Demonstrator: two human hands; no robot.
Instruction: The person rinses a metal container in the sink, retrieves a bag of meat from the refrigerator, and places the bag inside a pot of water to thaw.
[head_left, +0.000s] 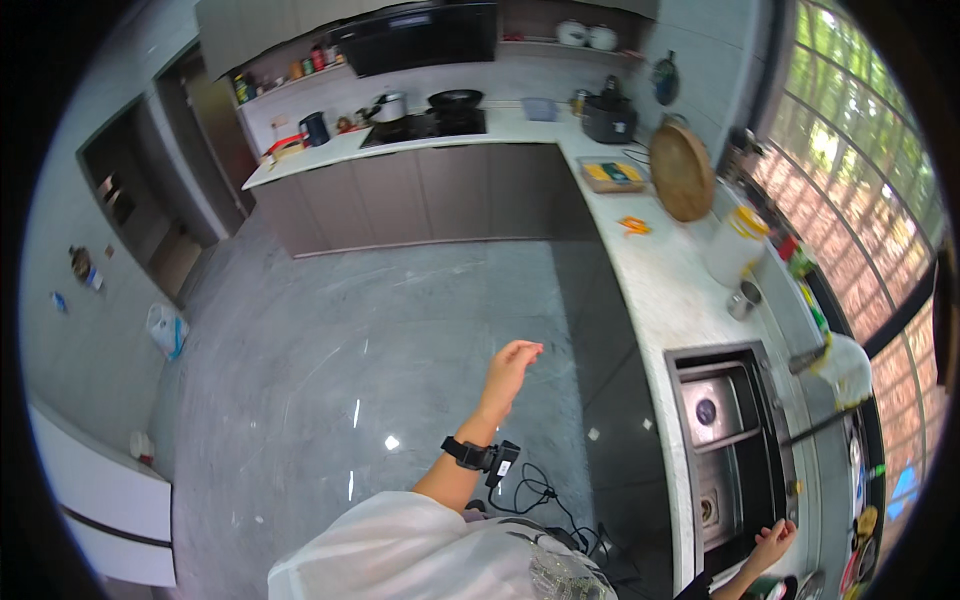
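Note:
My left hand is held out in the air above the floor, left of the counter. Its fingers are bent and pressed together, and nothing shows in them. A black strap with a small box sits around that wrist. At the lower right, my right hand is by the near right corner of the double metal sink. Those fingers are curled together; whatever they may hold is too small to make out. Just below this hand is a dark round container, partly cut off by the picture's rim.
The pale countertop runs along the right and back. It bears a metal cup, a yellow-lidded jar, orange scissors, a large round wooden board and a dark cooker. Black cables hang near my body.

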